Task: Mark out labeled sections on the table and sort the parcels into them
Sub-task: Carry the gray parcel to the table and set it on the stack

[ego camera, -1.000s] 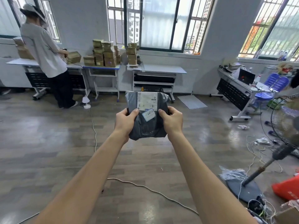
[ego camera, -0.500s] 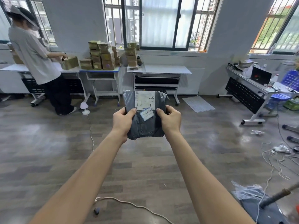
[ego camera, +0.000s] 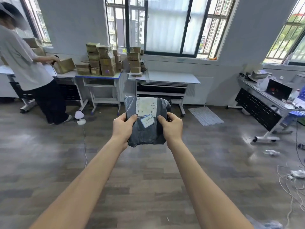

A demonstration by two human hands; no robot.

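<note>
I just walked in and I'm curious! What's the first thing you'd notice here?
The dark grey plastic parcel with its white shipping label catches the eye first, held up in mid-air at the centre by the left hand and right hand. Behind it, stacks of cardboard boxes sit on tables under the windows. At far left another person stands handling a box.

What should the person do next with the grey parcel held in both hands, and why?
Probably walk it to the grey table ahead. The left hand and right hand grip the grey parcel over the floor, far from any table.
</note>
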